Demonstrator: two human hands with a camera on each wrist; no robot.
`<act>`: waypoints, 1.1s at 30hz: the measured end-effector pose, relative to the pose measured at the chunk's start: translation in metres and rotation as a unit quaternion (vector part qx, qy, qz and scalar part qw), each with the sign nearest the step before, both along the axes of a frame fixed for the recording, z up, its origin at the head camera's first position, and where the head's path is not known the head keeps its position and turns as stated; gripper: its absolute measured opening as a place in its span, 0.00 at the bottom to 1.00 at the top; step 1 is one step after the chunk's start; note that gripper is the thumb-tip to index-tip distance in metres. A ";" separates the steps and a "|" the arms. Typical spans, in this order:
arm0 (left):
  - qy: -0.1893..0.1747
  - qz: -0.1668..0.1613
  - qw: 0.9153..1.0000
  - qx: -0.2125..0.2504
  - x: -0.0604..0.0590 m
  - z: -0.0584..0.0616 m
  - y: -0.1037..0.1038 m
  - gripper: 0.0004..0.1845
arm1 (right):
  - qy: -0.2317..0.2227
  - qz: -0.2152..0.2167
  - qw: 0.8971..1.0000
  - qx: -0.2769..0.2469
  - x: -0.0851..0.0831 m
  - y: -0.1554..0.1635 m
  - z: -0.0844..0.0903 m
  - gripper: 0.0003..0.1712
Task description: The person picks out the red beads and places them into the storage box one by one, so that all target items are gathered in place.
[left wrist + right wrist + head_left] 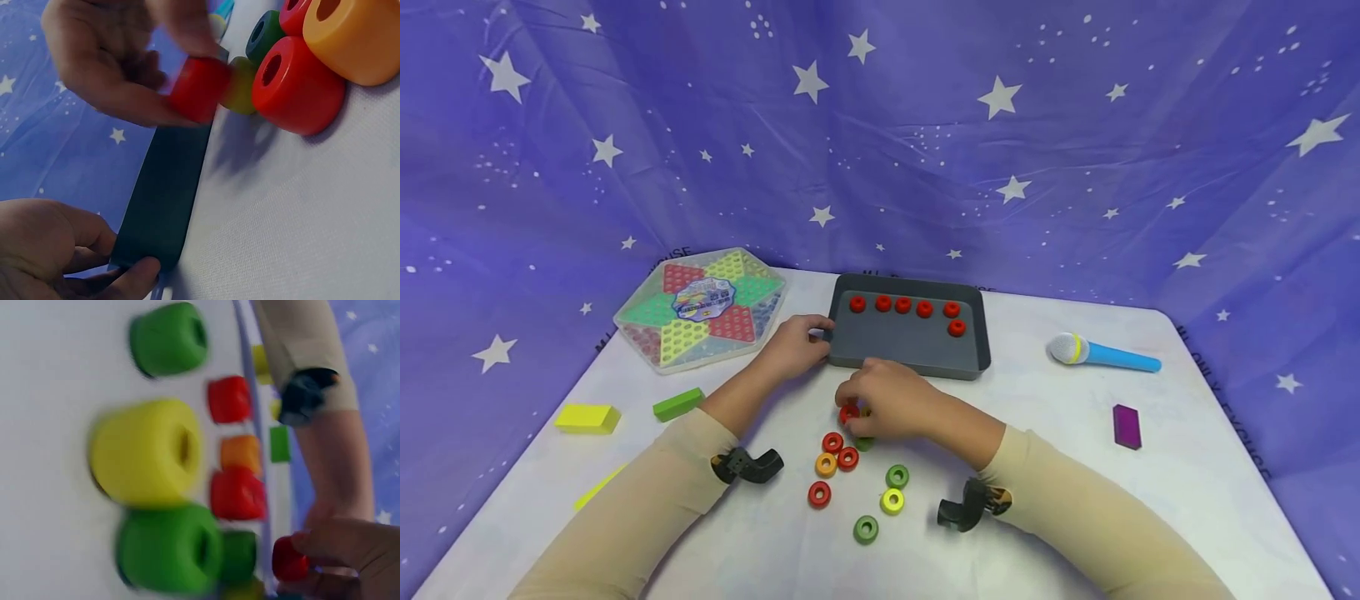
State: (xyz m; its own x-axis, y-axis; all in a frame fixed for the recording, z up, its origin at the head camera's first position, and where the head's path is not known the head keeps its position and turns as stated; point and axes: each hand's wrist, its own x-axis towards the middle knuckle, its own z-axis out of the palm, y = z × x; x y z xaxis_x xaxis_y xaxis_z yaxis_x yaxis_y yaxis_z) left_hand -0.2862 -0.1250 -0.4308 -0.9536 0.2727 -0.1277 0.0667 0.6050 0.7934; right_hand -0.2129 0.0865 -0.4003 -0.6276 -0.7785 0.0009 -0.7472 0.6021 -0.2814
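My left hand point(797, 346) grips the left wall of a dark grey tray point(910, 340), thumb and fingers about its corner in the left wrist view. Several red rings point(903, 306) sit in the tray, most in a row along its far side. Between thumb and fingers, my right hand point(891, 400) pinches a red ring point(199, 89), raised over the table in front of the tray. Below that hand lie loose rings: red point(819, 494), orange point(826, 464), green point(866, 529) and yellow point(892, 501). A further green ring point(864, 444) is partly hidden under the right hand.
A hexagonal Chinese checkers box point(703, 308) lies at the back left. Nearer are a yellow block point(587, 419) and a green block point(678, 404). On the right lie a blue toy microphone point(1105, 353) and a purple block point(1127, 426). A starry curtain point(917, 150) hangs behind.
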 end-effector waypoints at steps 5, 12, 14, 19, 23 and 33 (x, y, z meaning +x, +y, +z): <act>0.005 -0.001 1.000 -0.008 0.000 -0.001 -0.001 0.26 | -0.028 -0.044 0.998 -0.042 -0.011 0.021 0.014 0.12; 0.010 0.005 1.000 -0.013 0.000 0.000 -0.003 0.25 | -0.002 -0.089 0.995 -0.046 -0.039 0.058 0.017 0.13; 0.009 0.001 1.000 -0.007 -0.001 0.001 -0.003 0.25 | 0.015 -0.109 0.993 -0.036 -0.050 0.072 0.017 0.13; -0.003 0.000 1.000 -0.005 -0.002 -0.001 0.000 0.26 | 0.056 -0.164 0.985 0.004 -0.080 0.099 0.008 0.14; 0.009 -0.004 1.000 -0.009 -0.001 -0.005 0.000 0.26 | 0.062 -0.183 0.981 0.034 -0.098 0.106 -0.007 0.15; 0.023 -0.002 1.000 -0.018 -0.005 -0.004 -0.002 0.26 | 0.086 -0.172 0.979 0.069 -0.112 0.102 -0.020 0.17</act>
